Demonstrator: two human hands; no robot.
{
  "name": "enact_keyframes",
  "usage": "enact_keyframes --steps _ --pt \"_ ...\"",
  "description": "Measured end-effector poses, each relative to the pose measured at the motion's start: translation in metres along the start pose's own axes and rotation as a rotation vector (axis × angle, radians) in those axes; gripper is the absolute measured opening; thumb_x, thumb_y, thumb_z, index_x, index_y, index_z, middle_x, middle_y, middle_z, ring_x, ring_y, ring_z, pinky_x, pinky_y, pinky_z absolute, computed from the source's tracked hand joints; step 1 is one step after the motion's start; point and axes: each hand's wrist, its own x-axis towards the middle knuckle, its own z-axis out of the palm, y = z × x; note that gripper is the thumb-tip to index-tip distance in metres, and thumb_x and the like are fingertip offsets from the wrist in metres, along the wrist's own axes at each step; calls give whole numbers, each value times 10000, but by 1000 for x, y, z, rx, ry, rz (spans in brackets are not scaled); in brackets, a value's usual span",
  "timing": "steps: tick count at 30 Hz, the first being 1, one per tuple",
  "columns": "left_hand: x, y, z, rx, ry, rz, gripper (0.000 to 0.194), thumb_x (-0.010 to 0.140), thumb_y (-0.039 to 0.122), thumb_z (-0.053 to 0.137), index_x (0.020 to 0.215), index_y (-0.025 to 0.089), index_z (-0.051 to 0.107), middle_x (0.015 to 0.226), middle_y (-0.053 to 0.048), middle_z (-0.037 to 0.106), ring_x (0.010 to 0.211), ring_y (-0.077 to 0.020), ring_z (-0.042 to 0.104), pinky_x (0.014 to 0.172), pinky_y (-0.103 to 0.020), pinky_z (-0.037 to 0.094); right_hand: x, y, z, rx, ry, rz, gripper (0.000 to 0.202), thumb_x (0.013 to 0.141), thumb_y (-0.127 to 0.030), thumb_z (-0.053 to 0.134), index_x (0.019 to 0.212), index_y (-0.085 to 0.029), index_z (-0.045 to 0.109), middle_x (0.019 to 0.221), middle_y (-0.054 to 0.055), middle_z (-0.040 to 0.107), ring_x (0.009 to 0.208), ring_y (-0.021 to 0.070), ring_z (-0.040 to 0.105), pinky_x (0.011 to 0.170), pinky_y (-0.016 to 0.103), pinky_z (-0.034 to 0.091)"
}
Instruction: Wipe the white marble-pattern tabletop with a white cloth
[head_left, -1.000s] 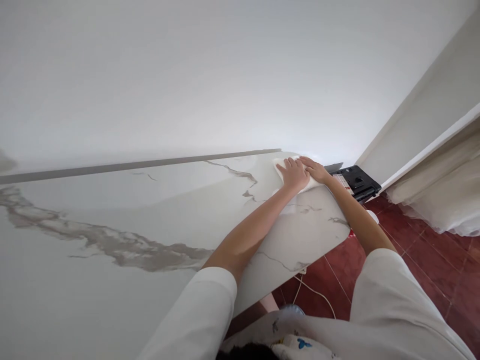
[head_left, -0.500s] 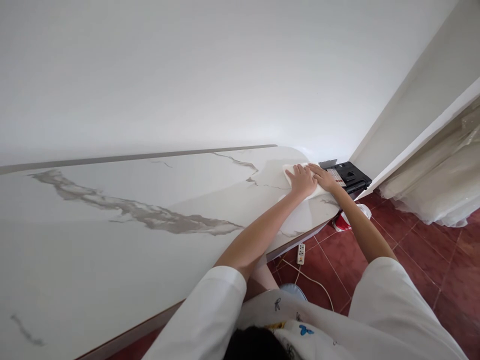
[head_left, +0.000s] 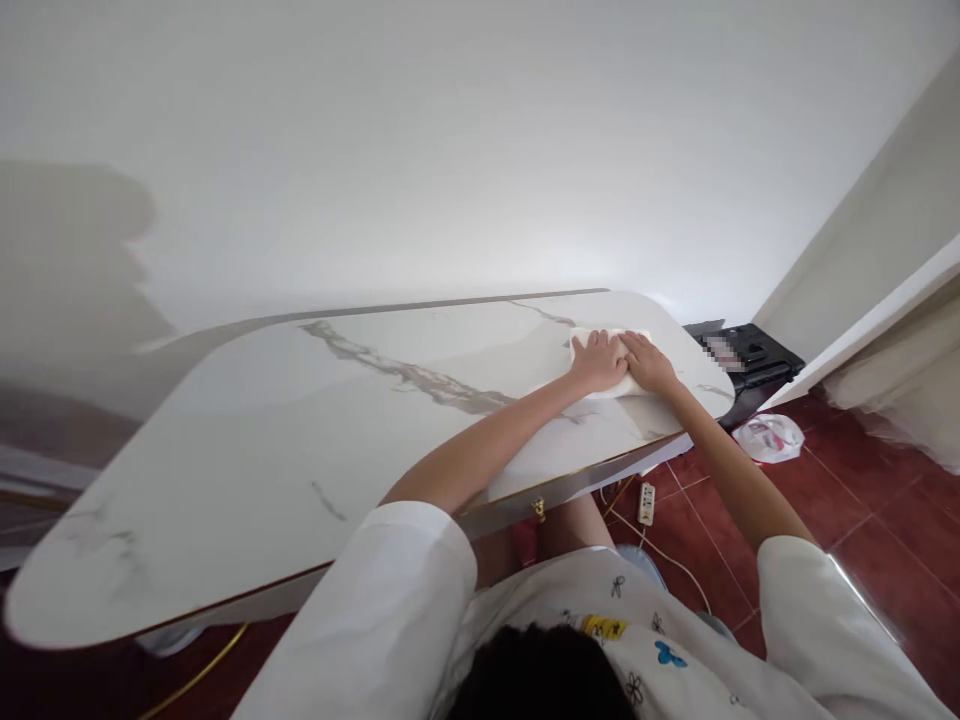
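A white cloth (head_left: 611, 386) lies flat on the marble-patterned tabletop (head_left: 300, 430), toward its right end. My left hand (head_left: 600, 362) rests palm down on the cloth, fingers spread. Beside it my right hand (head_left: 648, 363) also presses flat on the cloth, its fingertips close to or touching the left hand. Both palms hide part of the cloth.
A black case (head_left: 757, 350) stands past the table's right end, by the wall. On the red tiled floor (head_left: 862, 500) lie a white plastic bag (head_left: 771, 438) and a power strip (head_left: 646, 503) with a cable. A small gold knob (head_left: 538, 510) is on the table's front.
The view has swung to the left, showing the table's rounded left end. Both hands and the cloth have moved left along the tabletop, away from its right end.
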Motion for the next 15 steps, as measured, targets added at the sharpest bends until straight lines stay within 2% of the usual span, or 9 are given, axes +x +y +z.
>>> enact_keyframes --steps 4,8,15 --pt "-44 -53 -16 30 -15 -10 506 962 331 276 1427 163 384 1570 -172 332 1444 -310 284 1134 -634 237 -5 -75 5 -45 -29 -60 561 951 -213 267 1483 -105 407 1566 107 401 1448 260 348 1169 402 318" --pt "-101 -108 -33 64 1 -32 512 946 303 286 1430 164 377 1553 -169 364 1432 -299 314 1135 -624 245 -8 -150 14 -70 -52 -175 527 941 -232 316 1440 -130 451 1518 130 463 1377 280 430 1095 415 378" --pt "-219 -197 -64 120 -1 -234 565 950 346 277 1492 193 318 1583 -140 332 1462 -306 282 1153 -604 235 -13 -277 48 42 -132 -478 527 958 -283 348 1431 -67 433 1534 191 406 1410 324 350 1146 434 267"
